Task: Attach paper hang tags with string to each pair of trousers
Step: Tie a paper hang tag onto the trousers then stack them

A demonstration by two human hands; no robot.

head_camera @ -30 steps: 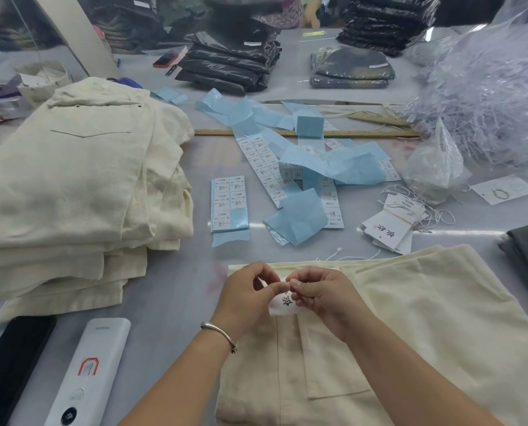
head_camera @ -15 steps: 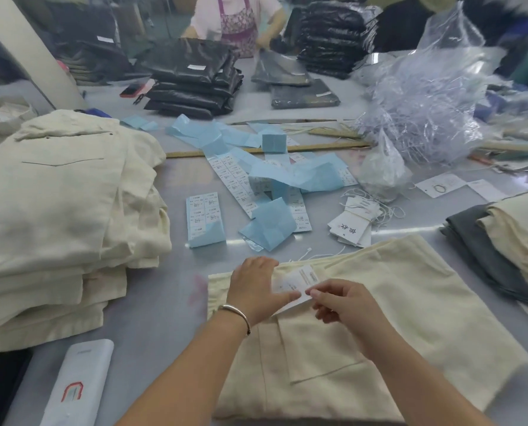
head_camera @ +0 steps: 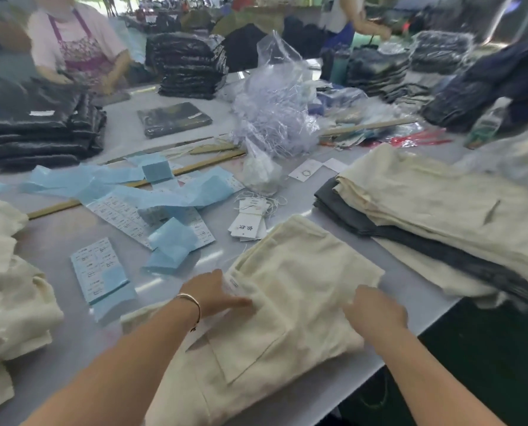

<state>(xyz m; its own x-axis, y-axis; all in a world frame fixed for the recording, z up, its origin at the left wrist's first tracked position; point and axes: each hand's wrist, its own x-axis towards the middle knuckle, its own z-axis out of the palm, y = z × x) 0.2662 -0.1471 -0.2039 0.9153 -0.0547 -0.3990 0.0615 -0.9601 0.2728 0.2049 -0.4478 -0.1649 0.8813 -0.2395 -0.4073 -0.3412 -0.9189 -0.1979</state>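
A folded pair of cream trousers (head_camera: 290, 305) lies in front of me on the grey table. My left hand (head_camera: 213, 292) lies flat on its left edge, fingers pointing right, beside a white hang tag (head_camera: 234, 283) that peeks out from the fold. At the right edge of the fold, my right hand (head_camera: 376, 310) grips the cloth with its fingers tucked in. A small pile of loose hang tags with strings (head_camera: 247, 226) lies just beyond the trousers.
Cream trousers are stacked at the left (head_camera: 7, 287) and, with grey ones, at the right (head_camera: 441, 210). Blue label sheets (head_camera: 99, 269), a wooden ruler (head_camera: 195, 166) and a plastic bag of strings (head_camera: 275, 118) lie further back. The table edge (head_camera: 410, 333) is close on my right.
My hands have let go of the tag and moved apart. The trousers are folded over and turned toward the right. My view has swung right.
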